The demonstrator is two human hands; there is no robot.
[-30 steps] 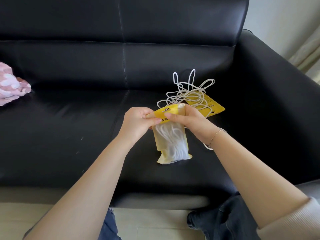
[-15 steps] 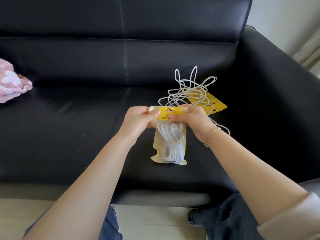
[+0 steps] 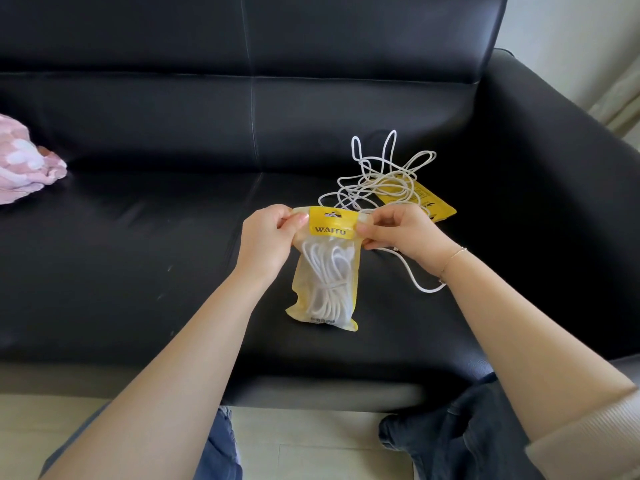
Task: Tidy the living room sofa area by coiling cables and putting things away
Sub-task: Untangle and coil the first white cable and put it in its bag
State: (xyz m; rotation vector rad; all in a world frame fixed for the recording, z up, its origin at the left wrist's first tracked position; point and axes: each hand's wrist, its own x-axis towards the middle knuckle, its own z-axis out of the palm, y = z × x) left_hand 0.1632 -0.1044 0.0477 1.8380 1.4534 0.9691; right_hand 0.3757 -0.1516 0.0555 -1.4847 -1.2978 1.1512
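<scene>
So far, one cable (image 3: 327,275) has been coiled, tied at the waist and slid into a clear pouch (image 3: 323,296) with yellow edges, which is held upright just above the sofa (image 3: 138,254) seat near the middle of the view. Its yellow header (image 3: 332,223) is pinched at both ends: the left hand (image 3: 268,237) is closed on the 9 o'clock end and the right hand (image 3: 403,233) on the 3 o'clock end, each with thumb and fingertips pressed narrow onto the strip, so the mouth is judged to be in the course of being sealed. On the header the word "WAITU" can be read in pale capitals below a hang slot; small print along the pouch's bottom edge is too fine to be made out. Still left, at about 1 o'clock from the pouch, is a loose cable (image 3: 381,178) lying tangled on the seat, one strand of it trailing under the right wrist. It lies partly on a second pouch (image 3: 426,202), whose lettering is seen at an angle and cannot be read. A pink cloth (image 3: 24,164) is also left at the far 9 o'clock end of the seat. Roughly the first half of the cable work is judged done.
</scene>
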